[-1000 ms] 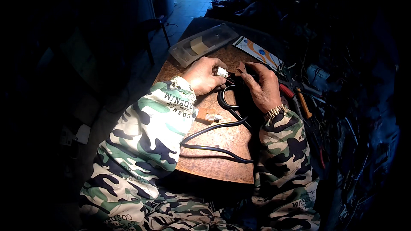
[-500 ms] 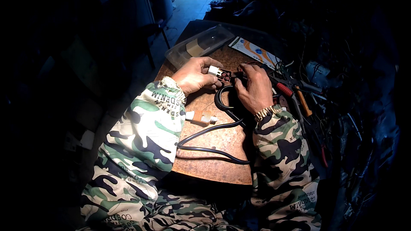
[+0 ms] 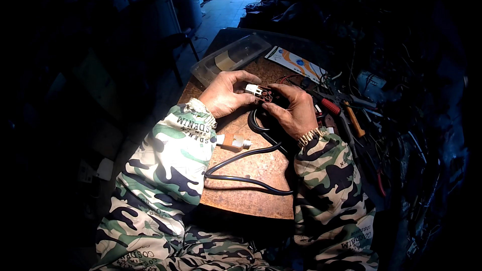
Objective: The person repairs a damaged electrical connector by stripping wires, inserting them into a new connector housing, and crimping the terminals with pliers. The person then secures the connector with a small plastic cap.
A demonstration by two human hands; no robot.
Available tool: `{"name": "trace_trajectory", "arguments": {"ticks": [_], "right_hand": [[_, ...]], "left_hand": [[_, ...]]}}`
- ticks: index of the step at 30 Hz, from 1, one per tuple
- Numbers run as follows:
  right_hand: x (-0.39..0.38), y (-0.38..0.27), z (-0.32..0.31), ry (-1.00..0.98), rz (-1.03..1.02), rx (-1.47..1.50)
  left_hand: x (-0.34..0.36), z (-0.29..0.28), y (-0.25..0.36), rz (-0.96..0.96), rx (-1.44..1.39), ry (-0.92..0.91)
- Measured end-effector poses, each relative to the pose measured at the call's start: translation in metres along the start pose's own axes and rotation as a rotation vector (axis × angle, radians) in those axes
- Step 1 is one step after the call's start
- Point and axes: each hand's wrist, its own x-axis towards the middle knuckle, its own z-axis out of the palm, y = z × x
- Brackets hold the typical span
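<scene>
A small fitting with a white body (image 3: pixel 253 90) and exposed reddish and dark wiring sits between both hands. My left hand (image 3: pixel 226 94) grips its left side, thumb and fingers curled round it. My right hand (image 3: pixel 295 110) pinches its right side near the wiring; what else those fingers hold is hidden. Black cable (image 3: pixel 249 180) loops on the worn board table (image 3: pixel 246 206) below them. A brown-and-white part with a metal threaded end (image 3: pixel 231 141) lies beside the cable, near my left sleeve.
A clear plastic tray (image 3: pixel 206 68) and a printed card (image 3: pixel 293 61) lie toward the back. On the right are red-handled (image 3: pixel 330 107) and orange-handled (image 3: pixel 354 120) tools among tangled wires and dark clutter. A chair, floor and doorway with a car outside are beyond.
My left hand has shifted slightly left. My right hand has moved down and left onto the white fitting; the small brown piece it held one second ago is no longer visible.
</scene>
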Motion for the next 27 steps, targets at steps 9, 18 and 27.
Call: {"name": "trace_trajectory", "arguments": {"ticks": [9,18,27], "right_hand": [[-0.005,0.004,-0.008,0.047,-0.012,-0.05],[-0.006,0.001,-0.003,0.054,-0.024,-0.069],[-0.012,-0.006,-0.016,0.086,-0.033,-0.259]], "left_hand": [[0.005,0.003,0.014,-0.115,-0.036,-0.035],[0.003,-0.005,0.002,-0.016,-0.017,-0.017],[0.005,-0.005,0.011,-0.159,-0.447,-0.236]]}}
